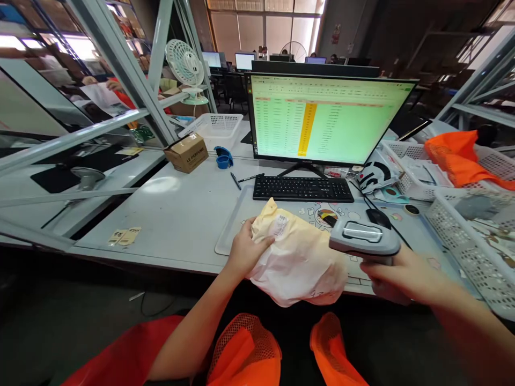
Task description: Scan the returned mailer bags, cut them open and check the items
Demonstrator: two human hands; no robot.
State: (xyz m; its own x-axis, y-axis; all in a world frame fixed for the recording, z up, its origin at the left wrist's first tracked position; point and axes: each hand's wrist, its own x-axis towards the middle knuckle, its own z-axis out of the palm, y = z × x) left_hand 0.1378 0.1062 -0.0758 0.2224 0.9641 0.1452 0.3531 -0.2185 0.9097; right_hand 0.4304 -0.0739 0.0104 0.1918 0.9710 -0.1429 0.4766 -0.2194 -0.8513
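My left hand (248, 247) grips the left side of a pale yellow and white parcel bag (300, 262), thumb on top. A small barcode label (279, 225) shows near the bag's upper left corner. The bag lies partly on the desk and overhangs its front edge. In my right hand (396, 276) is a grey handheld barcode scanner (364, 238), fingers wrapped round its handle. The scanner's head is by the right end of the bag and faces left. Behind the bag stand a black keyboard (302, 188) and a lit monitor (325, 120) with a spreadsheet.
A computer mouse (378, 217) and white baskets (462, 236) are on the right, one with orange cloth (458, 155). To the left are a cardboard box (187, 153), a blue-lidded container (223, 158), pens (235, 181) and a metal frame (124, 69). Another person's hands (115, 86) show beyond the frame.
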